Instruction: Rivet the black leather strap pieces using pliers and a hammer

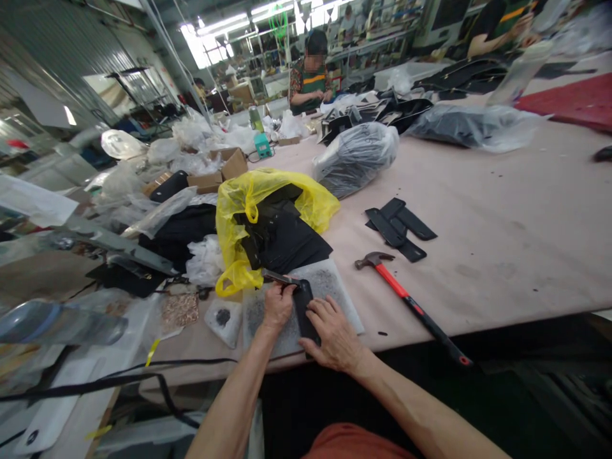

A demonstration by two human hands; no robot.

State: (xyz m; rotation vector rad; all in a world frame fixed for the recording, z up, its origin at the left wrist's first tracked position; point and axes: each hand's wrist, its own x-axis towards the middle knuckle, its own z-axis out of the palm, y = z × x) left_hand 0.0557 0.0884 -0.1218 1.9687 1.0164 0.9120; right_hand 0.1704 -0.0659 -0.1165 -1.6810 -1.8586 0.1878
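Plainly, the left hand's [278, 307] grip is closed on a tool [281, 278] at the black strip [303, 307]; the right hand [337, 333] lies loosely open on the strip.

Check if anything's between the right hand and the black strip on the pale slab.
Nothing visible: the right hand lies directly on the black strip. The left hand holds a slim tool at the strip's far end.

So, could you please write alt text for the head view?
A person's right hand rests on a black strip; the left hand holds a slim tool near its far end. Around them on the table lie a hammer, black pieces and a yellow bag.
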